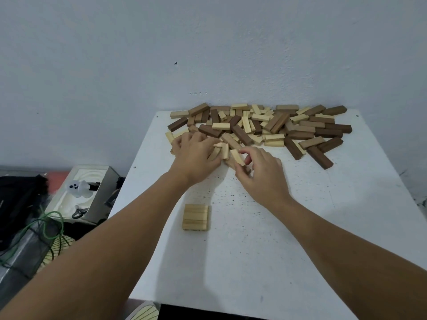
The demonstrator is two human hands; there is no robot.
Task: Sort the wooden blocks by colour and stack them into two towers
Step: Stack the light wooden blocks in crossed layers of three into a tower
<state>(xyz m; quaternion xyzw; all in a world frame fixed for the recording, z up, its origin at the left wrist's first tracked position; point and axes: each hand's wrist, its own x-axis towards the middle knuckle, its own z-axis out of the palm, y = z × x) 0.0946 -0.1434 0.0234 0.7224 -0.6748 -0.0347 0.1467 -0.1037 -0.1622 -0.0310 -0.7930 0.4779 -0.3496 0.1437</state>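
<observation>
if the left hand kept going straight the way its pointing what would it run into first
Most likely the heap of mixed blocks itself: the left hand points up the white table toward the wall, its fingertips already among pale blocks at the heap's near edge. Beyond those lie darker blocks; depth is hard to judge.

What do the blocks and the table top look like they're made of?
Pile of blocks: apparently wood, pale and dark brown, matt, grain lines faintly visible. The set-down layer of pale blocks looks like the same unvarnished wood. Table top: a white painted or laminated board, probably; matt, speckled with dark marks, with screw heads near the edges.
</observation>
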